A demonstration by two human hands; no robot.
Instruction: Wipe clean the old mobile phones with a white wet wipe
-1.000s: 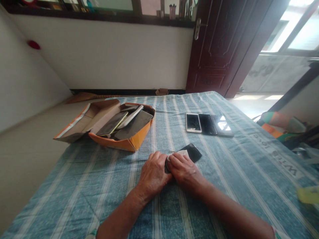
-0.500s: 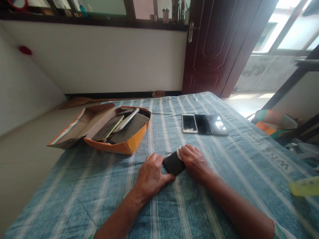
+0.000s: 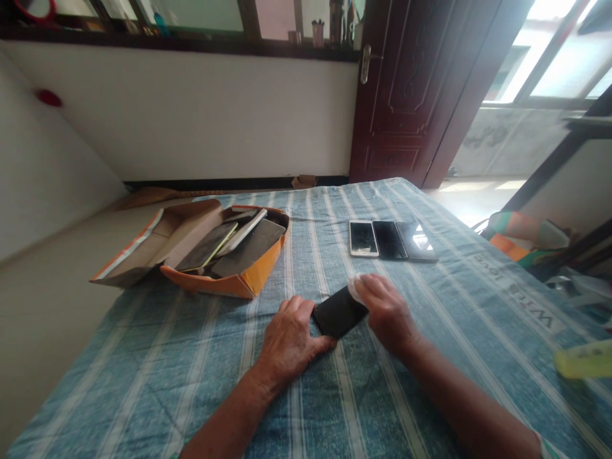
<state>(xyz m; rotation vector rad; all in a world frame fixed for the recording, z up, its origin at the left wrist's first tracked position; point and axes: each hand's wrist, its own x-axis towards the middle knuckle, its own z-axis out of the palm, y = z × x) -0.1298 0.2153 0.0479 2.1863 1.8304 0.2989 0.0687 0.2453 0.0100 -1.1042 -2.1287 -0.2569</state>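
Note:
A black phone (image 3: 339, 312) lies tilted on the striped blue cloth, its left end gripped between the thumb and fingers of my left hand (image 3: 291, 331). My right hand (image 3: 387, 309) pinches a white wipe (image 3: 356, 289) against the phone's upper right end. Beyond my hands, three phones lie side by side: a white-framed one (image 3: 363, 239), a black one (image 3: 389, 240) and another with a bright reflection on its screen (image 3: 417, 242).
An open orange box (image 3: 248, 282) holding several phones or flat devices stands at the left, its lid folded out leftward. At the right edge lies a yellow-green object (image 3: 583, 359). A dark red door (image 3: 396, 95) stands beyond the cloth-covered surface (image 3: 229, 395).
My right hand has slid to the right with the wipe, uncovering more of the black phone. My left hand keeps its place on the phone's left end.

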